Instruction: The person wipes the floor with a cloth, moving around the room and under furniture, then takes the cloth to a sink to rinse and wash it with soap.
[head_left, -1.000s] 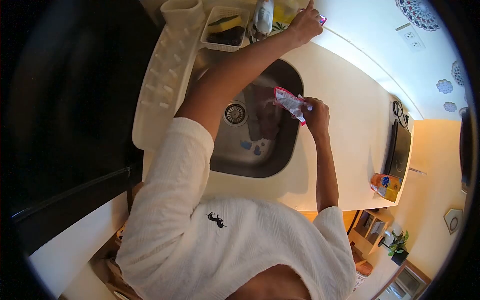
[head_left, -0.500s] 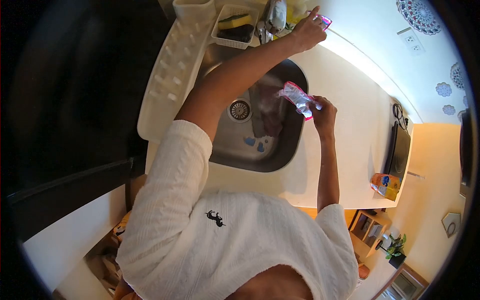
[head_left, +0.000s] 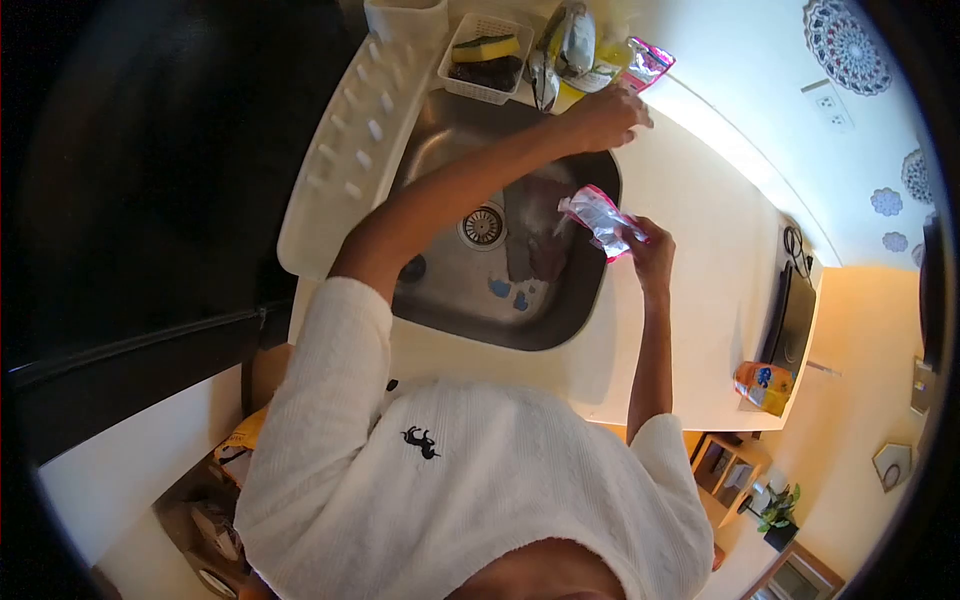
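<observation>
Two bare hands reach over a pale surface (head_left: 690,210) with a metal sink (head_left: 575,312) let into its left part. Along the sink's left edge runs a white rack (head_left: 300,242) with rows of pegs, and by its far edge sits a white basket (head_left: 474,92) holding a yellow sponge (head_left: 485,48) and something dark. A yellow bottle (head_left: 602,72) stands near the surface's far edge; in the sink lie a dark, cloth-like heap (head_left: 530,245) and some blue bits (head_left: 510,292). Toward the right end are a black flat device (head_left: 793,310) and, at the near right corner, an orange packet (head_left: 765,387). Beyond, the room shows a wall socket (head_left: 828,107), round patterned ornaments (head_left: 848,47), a wooden shelf (head_left: 730,465) and a potted plant (head_left: 778,515). Half a second ago the left hand (head_left: 607,118) was at the pink packet (head_left: 648,65); now it has drawn back toward the sink's far right corner, fingers loosely bent with nothing visible in them, while the packet leans beside the bottle. The right hand (head_left: 648,245) still pinches a crumpled, pink-edged clear wrapper (head_left: 598,222) over the sink's right edge, much as before.
</observation>
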